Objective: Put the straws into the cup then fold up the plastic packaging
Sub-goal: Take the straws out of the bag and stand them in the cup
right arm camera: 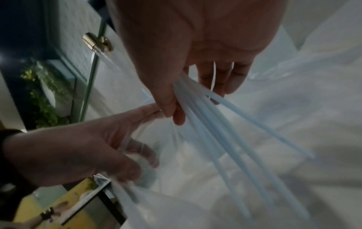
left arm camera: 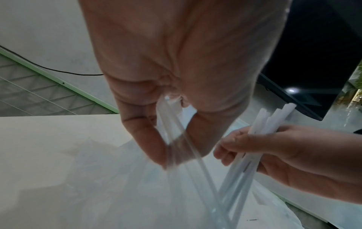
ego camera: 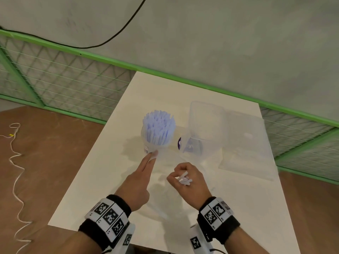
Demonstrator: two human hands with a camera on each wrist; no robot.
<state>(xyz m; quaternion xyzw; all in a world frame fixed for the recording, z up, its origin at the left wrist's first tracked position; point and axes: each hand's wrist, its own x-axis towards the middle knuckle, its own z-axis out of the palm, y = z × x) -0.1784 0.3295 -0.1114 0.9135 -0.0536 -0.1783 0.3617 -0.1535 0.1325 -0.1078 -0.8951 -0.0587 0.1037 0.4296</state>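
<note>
A clear cup (ego camera: 152, 146) stands mid-table, packed with pale blue-white straws (ego camera: 158, 127). My left hand (ego camera: 153, 155) reaches up to the cup's base and pinches the edge of the clear plastic packaging (left arm camera: 127, 193) between thumb and fingers (left arm camera: 149, 139). The bag hangs slack from that pinch down towards the table (ego camera: 102, 180). My right hand (ego camera: 180, 177) grips a small bunch of several straws (right arm camera: 225, 131), whose lower ends still reach down into the bag. The two hands are close together, just in front of the cup.
A clear plastic box (ego camera: 207, 121) stands at the back right with its flat lid (ego camera: 245, 142) beside it. Something with a purple label (ego camera: 179, 143) sits between cup and box. A green mesh fence (ego camera: 73, 85) runs behind the table. A white cord (ego camera: 16, 162) lies on the floor at left.
</note>
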